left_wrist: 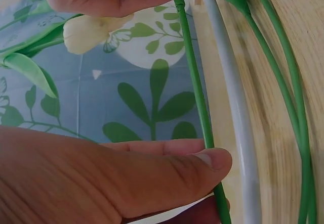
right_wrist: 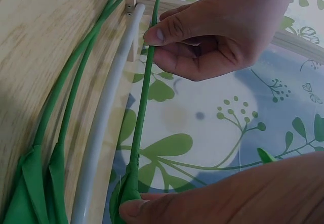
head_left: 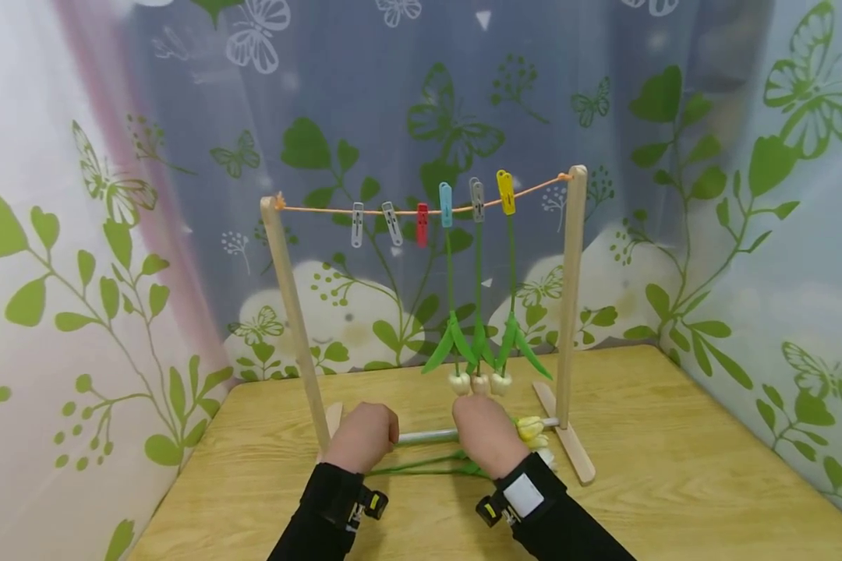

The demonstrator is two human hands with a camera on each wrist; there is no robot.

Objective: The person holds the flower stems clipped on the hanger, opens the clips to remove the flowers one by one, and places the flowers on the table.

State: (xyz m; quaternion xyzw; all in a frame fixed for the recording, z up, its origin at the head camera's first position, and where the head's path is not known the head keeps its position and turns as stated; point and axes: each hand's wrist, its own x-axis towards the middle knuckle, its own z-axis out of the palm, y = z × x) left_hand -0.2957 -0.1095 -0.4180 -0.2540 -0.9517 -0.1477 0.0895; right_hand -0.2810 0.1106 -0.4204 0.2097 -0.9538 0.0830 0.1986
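Observation:
My left hand [head_left: 361, 436] pinches the green stem of an artificial tulip [left_wrist: 195, 82] between thumb and fingers, close to the stem's bare end in the right wrist view. Farther along the same stem, at the leaf base, my right hand [head_left: 489, 435] grips it. The stem stretches between both hands above a pale grey rod [right_wrist: 101, 118]. Below, two more tulip stems [left_wrist: 291, 97] lie on the table. Three white tulips [head_left: 479, 382] hang head down from a blue clothespin [head_left: 446, 204], a grey clothespin [head_left: 477, 199] and a yellow clothespin [head_left: 507, 192].
Two wooden posts, the left post [head_left: 296, 319] and right post [head_left: 571, 296], carry an orange cord [head_left: 330, 210]. Two pale clothespins [head_left: 357, 224] and a red clothespin [head_left: 422, 224] hold nothing. A wooden foot [head_left: 577, 456] juts forward. Patterned curtain [head_left: 365, 93] surrounds the table [head_left: 673, 483].

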